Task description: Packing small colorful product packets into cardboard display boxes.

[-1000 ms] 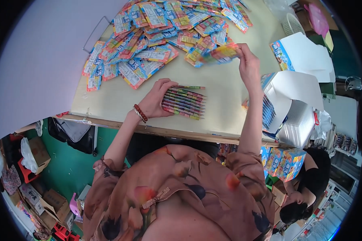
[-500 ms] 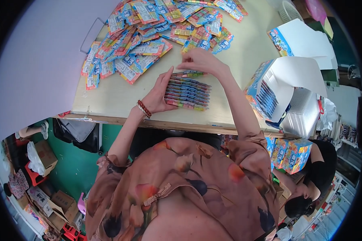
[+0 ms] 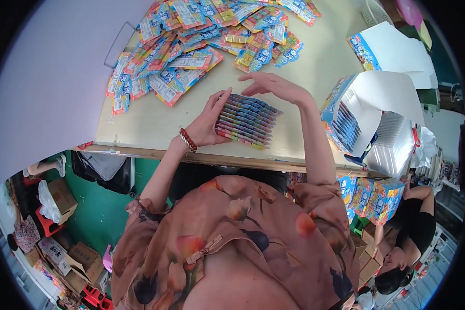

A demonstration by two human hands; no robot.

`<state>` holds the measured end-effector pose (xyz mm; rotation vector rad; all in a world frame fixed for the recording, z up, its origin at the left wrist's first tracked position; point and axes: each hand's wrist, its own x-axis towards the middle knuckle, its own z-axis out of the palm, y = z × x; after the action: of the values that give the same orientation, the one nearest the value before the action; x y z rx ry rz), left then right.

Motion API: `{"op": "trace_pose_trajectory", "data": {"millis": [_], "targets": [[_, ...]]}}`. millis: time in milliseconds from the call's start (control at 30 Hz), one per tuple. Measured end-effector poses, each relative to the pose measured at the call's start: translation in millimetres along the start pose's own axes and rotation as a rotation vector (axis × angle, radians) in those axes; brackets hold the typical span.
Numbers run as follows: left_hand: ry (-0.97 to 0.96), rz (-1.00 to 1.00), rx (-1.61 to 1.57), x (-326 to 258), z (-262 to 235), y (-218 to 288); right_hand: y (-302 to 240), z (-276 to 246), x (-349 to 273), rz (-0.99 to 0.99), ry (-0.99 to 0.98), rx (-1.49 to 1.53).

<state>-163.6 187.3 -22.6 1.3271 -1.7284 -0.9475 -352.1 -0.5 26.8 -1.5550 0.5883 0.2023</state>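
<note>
My left hand (image 3: 207, 124) is wrapped round the left end of a stack of flat candy packs (image 3: 248, 123), seen edge-on in an overlapping row on the table. A bead bracelet is on that wrist. Just beyond the stack's far right corner, my right hand (image 3: 274, 88) hovers with its fingers stretched out and apart, holding nothing. Farther off lies a loose heap of colourful candy packs (image 3: 191, 51), blue, pink and yellow, some showing small wrapped squares.
To the right stands an open display box (image 3: 341, 98) with several packs upright in it. Behind it lies another opened box (image 3: 369, 59); clear plastic trays (image 3: 392, 147) are stacked near the table's right edge. A person (image 3: 413, 217) is at the lower right beside filled boxes (image 3: 380, 199).
My right hand has moved from above the far end of the stack to the right, and its curled fingers have straightened. The stack's far packs now lie more evenly lined up, slanting right.
</note>
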Motion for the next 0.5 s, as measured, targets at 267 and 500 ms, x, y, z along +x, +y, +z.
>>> {"op": "trace_pose_trajectory", "data": {"millis": [267,500], "targets": [[0.002,0.008,-0.024,0.2,3.9,-0.9,90.8,109.7,-48.7,-0.383,0.806,0.289],[0.064,-0.037,-0.023,-15.1,14.3,0.3,77.0,149.1,-35.4,-0.537,0.905,0.488]]}}
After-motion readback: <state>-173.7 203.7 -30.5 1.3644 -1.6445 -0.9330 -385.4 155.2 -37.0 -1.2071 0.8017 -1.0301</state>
